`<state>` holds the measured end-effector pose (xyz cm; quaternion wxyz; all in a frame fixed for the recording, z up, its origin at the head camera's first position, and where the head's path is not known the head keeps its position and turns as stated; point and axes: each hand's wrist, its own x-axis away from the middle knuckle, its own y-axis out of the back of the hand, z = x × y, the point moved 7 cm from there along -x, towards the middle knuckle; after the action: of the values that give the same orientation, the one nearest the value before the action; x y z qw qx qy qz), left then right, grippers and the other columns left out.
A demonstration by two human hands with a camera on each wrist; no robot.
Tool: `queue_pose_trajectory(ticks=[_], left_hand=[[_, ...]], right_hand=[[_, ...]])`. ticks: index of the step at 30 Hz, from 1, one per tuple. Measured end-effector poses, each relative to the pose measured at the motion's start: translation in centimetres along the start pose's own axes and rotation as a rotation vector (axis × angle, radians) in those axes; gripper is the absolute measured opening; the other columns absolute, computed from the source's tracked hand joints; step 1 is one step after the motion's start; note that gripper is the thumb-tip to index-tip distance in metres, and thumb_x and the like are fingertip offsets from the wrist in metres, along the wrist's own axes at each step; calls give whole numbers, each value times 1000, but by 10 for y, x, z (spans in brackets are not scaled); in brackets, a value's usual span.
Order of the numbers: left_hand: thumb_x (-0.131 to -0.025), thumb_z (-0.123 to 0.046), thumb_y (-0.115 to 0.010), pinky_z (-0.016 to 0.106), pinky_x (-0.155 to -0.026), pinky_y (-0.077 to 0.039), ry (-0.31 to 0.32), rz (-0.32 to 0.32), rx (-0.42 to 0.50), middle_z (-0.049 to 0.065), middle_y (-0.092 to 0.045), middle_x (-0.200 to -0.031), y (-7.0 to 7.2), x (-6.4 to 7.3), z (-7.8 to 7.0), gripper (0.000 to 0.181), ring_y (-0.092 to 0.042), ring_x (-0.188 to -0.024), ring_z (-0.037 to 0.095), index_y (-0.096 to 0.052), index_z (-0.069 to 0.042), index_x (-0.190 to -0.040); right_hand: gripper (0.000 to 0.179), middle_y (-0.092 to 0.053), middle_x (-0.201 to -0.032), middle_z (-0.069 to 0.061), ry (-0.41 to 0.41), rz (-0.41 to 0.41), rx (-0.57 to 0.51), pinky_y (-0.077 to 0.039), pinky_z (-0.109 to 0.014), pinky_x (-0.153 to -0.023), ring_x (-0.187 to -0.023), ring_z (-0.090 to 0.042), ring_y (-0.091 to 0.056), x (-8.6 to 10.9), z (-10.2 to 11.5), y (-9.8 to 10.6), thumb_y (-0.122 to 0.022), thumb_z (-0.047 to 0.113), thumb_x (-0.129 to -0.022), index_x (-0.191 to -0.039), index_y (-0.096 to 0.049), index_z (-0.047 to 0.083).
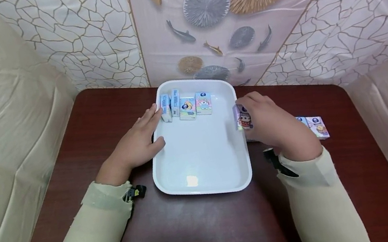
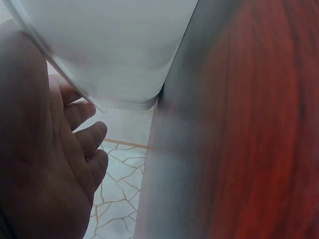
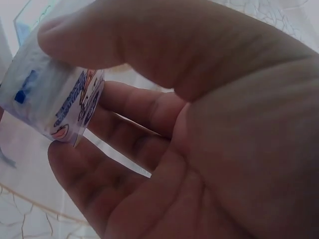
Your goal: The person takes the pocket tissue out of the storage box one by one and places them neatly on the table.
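My left hand [image 1: 141, 139] rests along the left rim of a white tray [image 1: 200, 158], fingers extended. In the left wrist view that hand [image 2: 65, 144] lies against the outside of the tray's wall [image 2: 114, 59]. My right hand [image 1: 273, 122] pinches a small tissue pack [image 1: 242, 118] with a cartoon print at the tray's right rim. The right wrist view shows the pack [image 3: 55, 99] between thumb and fingertips of the hand [image 3: 199, 114]. Several tissue packs stand in the tray's far left part: two on edge [image 1: 175, 103], two with cartoon faces up [image 1: 203, 103].
More tissue packs [image 1: 317, 127] lie on the dark red table [image 1: 345, 172] to the right, partly hidden by my right arm. A patterned cloth wall [image 1: 99, 38] rises behind the table's far edge.
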<state>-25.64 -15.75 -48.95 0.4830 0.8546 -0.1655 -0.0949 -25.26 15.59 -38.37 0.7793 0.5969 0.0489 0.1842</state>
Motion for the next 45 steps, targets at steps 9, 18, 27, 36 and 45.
queue_pose_trajectory(ticks=[9, 18, 27, 36, 45], left_hand=[[-103, -37, -54, 50, -133, -16, -7, -10, 3, -4, -2, -179, 0, 0, 1, 82, -9, -166, 23, -10, -27, -171], [-102, -38, -53, 50, -133, -16, -2, -11, 6, -5, -2, -179, 0, 0, 0, 82, -9, -166, 23, -8, -29, -170], [-103, -37, -53, 50, -134, -15, -13, -6, 1, -4, -1, -179, 0, 0, 0, 82, -8, -166, 23, -8, -27, -170], [-103, -38, -53, 50, -134, -15, -9, -10, 0, -5, -1, -179, -1, 0, 1, 82, -8, -166, 23, -7, -28, -170], [-103, -38, -54, 50, -134, -15, -9, -9, -1, -7, 0, -178, -1, 0, 1, 82, -9, -166, 23, -7, -29, -170]], right_hand=[[79, -44, -153, -16, 6, 3, 20, -47, -57, -108, -133, -37, -43, 24, -18, -1, -81, 11, -84, -154, -45, 5], [79, -44, -153, -20, -13, 36, 45, -46, -62, -110, -135, -41, -44, 43, -30, -11, -80, 14, -85, -155, -44, 4], [82, -45, -152, -21, -23, 65, 78, -49, -64, -110, -133, -42, -47, 57, -36, -28, -84, 14, -82, -154, -46, 3], [78, -50, -149, -21, 1, 72, 73, -47, -64, -112, -134, -42, -49, 71, -36, -50, -87, 14, -83, -151, -50, 2], [77, -53, -145, -20, 41, 71, 36, -46, -62, -113, -133, -41, -51, 73, -41, -70, -87, 13, -83, -150, -51, 2]])
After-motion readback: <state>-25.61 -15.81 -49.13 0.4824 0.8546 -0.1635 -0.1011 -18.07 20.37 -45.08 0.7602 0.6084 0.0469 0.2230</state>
